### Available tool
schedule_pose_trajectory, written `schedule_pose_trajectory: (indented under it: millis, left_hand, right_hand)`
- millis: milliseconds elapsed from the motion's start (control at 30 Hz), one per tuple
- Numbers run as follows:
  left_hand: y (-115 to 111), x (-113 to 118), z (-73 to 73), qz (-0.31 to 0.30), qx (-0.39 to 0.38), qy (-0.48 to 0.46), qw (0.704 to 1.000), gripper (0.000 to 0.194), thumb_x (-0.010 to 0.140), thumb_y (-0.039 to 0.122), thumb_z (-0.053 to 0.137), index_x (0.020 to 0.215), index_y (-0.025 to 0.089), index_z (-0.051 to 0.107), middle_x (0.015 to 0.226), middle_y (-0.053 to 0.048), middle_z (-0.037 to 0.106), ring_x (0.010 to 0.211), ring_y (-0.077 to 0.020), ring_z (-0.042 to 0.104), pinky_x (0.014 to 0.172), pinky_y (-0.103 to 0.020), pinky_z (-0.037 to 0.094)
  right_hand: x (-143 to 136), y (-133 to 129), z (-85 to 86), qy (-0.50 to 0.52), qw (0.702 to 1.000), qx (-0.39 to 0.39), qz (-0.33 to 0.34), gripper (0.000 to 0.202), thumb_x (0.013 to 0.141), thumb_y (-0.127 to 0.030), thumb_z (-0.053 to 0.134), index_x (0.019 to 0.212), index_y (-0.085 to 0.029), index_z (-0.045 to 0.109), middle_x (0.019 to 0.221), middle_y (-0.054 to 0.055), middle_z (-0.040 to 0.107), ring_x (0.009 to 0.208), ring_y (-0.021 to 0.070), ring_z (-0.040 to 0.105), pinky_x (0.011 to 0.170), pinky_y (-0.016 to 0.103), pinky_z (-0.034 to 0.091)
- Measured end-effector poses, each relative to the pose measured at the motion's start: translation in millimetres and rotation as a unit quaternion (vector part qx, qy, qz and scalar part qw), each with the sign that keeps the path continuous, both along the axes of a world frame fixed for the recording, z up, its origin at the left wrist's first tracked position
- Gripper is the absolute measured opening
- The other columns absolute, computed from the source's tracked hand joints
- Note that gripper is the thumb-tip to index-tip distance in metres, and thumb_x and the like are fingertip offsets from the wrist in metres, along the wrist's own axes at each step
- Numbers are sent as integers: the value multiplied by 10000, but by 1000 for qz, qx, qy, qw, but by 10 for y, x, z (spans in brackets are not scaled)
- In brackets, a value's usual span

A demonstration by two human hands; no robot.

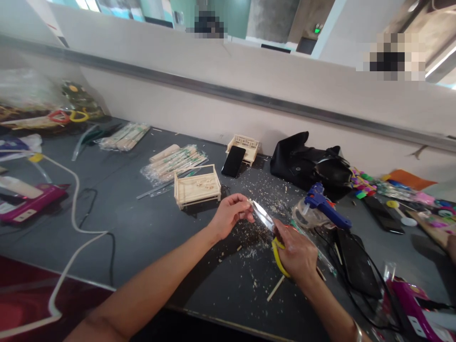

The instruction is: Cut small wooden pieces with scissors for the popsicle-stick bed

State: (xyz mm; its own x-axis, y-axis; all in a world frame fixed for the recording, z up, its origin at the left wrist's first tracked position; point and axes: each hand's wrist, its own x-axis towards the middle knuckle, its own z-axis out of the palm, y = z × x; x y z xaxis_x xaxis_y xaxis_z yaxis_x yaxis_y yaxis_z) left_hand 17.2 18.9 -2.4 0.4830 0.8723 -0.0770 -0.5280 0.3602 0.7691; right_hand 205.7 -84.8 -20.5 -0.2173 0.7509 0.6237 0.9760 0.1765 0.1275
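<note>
Yellow-handled scissors (264,216) are in my right hand (297,249), their blades pointing up and left. The blade tips meet a tiny pale piece (250,203) that my left hand (233,214) pinches between thumb and fingers. Pale wood chips (256,242) lie scattered on the dark table (142,256) beneath and around both hands. Beyond my left hand stands a small wooden bed-like frame (197,187) with a few bits on it. Farther back, a black phone (233,161) leans against a small wooden bench-like model (245,146).
Bagged sticks (174,161) lie behind the frame. A black bag (309,161), a blue glue gun (326,204) and a dark phone (383,214) are at the right. A white cable (76,204) crosses the left side beside a magenta device (32,202). A low wall (213,107) edges the table.
</note>
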Motion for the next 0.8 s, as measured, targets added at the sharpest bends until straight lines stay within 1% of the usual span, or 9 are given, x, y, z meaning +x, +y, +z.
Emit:
schedule_pose_trajectory:
  millis: [133, 267, 367, 467, 567, 733, 800]
  left_hand:
    - [-22, 13, 6, -5, -1, -1, 1000, 242, 593, 254, 814, 655, 147, 606, 588, 7, 656, 462, -125, 620, 521, -263, 528]
    - [-21, 19, 11, -8, -12, 0, 1000, 221, 572, 229, 796, 638, 149, 601, 560, 7, 657, 445, -123, 612, 506, -257, 528]
    - [-16, 20, 6, -7, -18, 5, 1000, 208, 567, 220, 781, 634, 150, 597, 552, 12, 655, 441, -120, 606, 506, -258, 529]
    - [-19, 25, -5, -1, -19, 7, 1000, 210, 571, 221, 775, 646, 148, 593, 565, 10, 658, 455, -123, 613, 515, -262, 531]
    - [-27, 34, -15, 8, -21, 5, 1000, 225, 578, 231, 782, 662, 147, 590, 581, 10, 659, 471, -124, 619, 530, -268, 536]
    - [-33, 40, -19, 11, -20, 6, 1000, 232, 575, 235, 790, 650, 145, 589, 570, 14, 649, 478, -122, 621, 539, -266, 538]
    - [-34, 38, -16, 11, -20, 7, 1000, 229, 578, 235, 787, 646, 145, 587, 576, 12, 653, 481, -122, 622, 543, -269, 539]
  right_hand:
    - [-3, -2, 9, -3, 1000, -15, 2, 333, 833, -117, 507, 1054, -213, 737, 669, -7, 708, 566, 131, 607, 557, 237, 381]
    - [1, -14, -8, -11, 1000, -21, -5, 334, 830, -126, 496, 1028, -232, 743, 631, -14, 697, 506, 129, 579, 508, 251, 345]
    - [-7, -21, -12, -14, 1000, -25, -7, 343, 828, -119, 495, 1036, -236, 741, 660, -11, 709, 516, 125, 582, 516, 246, 350]
    - [-20, -19, 6, -30, 999, -23, -24, 345, 826, -131, 504, 1061, -230, 736, 660, -8, 703, 541, 133, 590, 526, 251, 354]
    - [-28, -13, 28, -47, 998, -11, -38, 333, 841, -144, 493, 1044, -230, 743, 679, -5, 711, 545, 137, 595, 525, 256, 356]
    - [-7, -22, 8, -36, 999, -16, -24, 324, 849, -163, 498, 1044, -232, 746, 624, -13, 689, 524, 130, 595, 526, 242, 362]
    - [10, -32, -21, -28, 999, -26, -24, 343, 834, -155, 497, 1056, -242, 743, 645, -12, 707, 520, 127, 599, 514, 234, 365]
